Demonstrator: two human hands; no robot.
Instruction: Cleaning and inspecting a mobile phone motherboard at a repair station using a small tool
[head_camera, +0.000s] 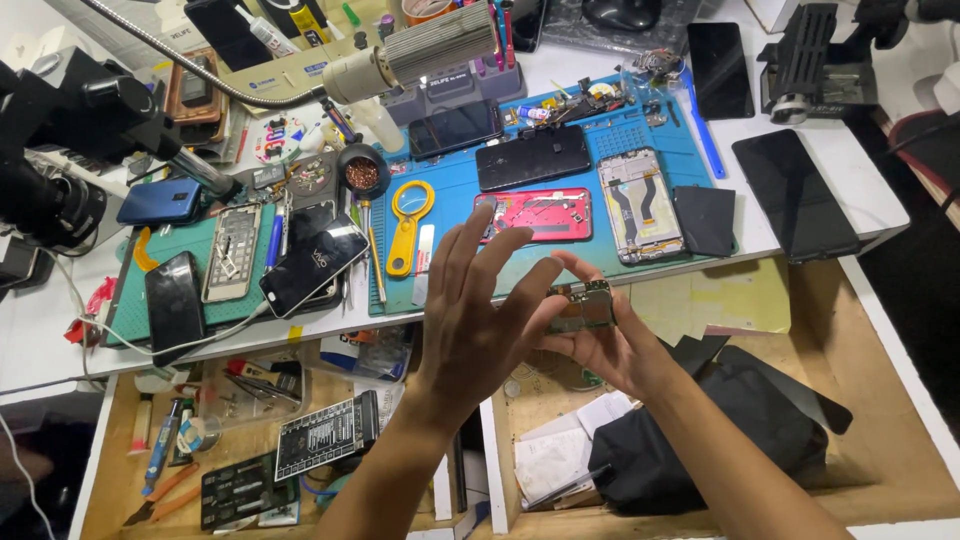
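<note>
The right hand (610, 345) pinches a small green-and-silver phone circuit board (583, 306) between thumb and fingertips, above the open wooden drawer (890, 440) just in front of the white worktop (860, 190). At its nine o'clock, the left hand (478, 310) is spread wide and flat, holding nothing, fingertips near the board. At twelve o'clock lies a red opened phone frame (540, 215) on a blue rubber mat (455, 200).

A white desk (840, 170) is covered by a blue mat (560, 250) and a green mat (190, 250). Dark phones (795, 195) are laid directly on the desk at its right end.
</note>
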